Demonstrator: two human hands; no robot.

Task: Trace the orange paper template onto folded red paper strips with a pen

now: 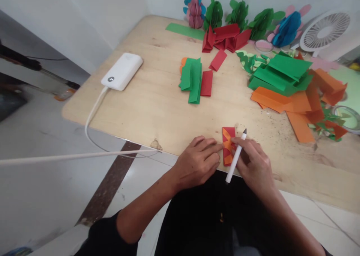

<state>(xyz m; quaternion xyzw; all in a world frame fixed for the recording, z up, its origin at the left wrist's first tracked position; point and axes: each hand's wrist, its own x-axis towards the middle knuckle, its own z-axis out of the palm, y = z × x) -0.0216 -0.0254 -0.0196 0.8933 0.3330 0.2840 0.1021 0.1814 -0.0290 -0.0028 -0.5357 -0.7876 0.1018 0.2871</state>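
Observation:
A folded red paper strip (229, 130) lies at the table's front edge, with an orange paper cut-out (227, 159) on top of it. My left hand (201, 160) rests flat on the table from the left, fingers stretched out, the index fingertip touching the paper's left edge. A white pen (234, 162) is held in my right hand (255, 160), its dark tip pointing away from me. The right fingertips also reach the orange cut-out; part of it is hidden behind them and the pen.
A white power bank (122, 71) with a cable sits at the left. Folded green papers (194, 80) and a red piece (207, 83) lie mid-table. Green sheets (281, 74) and orange sheets (302, 110) are piled right. Paper figures (213, 14) and a white fan (324, 31) line the back.

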